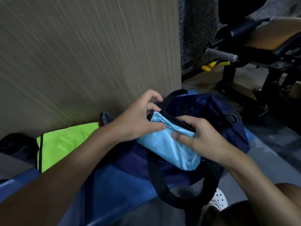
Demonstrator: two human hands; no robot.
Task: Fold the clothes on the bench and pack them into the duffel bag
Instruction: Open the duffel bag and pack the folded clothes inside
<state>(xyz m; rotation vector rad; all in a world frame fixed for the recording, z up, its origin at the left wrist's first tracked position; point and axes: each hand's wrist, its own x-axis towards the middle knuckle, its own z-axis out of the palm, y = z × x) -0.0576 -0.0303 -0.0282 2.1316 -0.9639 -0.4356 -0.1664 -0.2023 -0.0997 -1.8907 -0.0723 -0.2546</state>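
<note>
The folded light blue garment [169, 147] of thin, smooth fabric is held in both hands directly above the soft navy blue duffel bag [203, 105], which lies slumped on the blue padded bench [114, 185] against the beige wall.

Left hand [140, 118]: fingers curled. The thumb presses the upper left corner of the bundle, and the fingertips pinch a black band along its top edge. It cannot be told whether that band is the garment's own trim or the lip of the bag.

Right hand [200, 137]: fingers curled over the top right edge, with the thumb flat on the front face. Both hands grip the bundle; neither is slack.

Handling, as judged from the view:
- The garment looks light and wholly limp. It sags into a rounded roll below the hands.
- The fabric has a slight sheen and is likely slippery, so folds may slide apart if one side is let go.
- Hold it at the two upper corners, as now, or support it from beneath while lowering.
- It is not fragile; firm pressure is acceptable.
- The bag walls are also soft, so the opening may need to be spread.

A black webbing strap [162, 181] loops down over the front of the bench. A flat neon green garment with black trim [65, 144] lies on the bench to the left, not yet packed.
</note>
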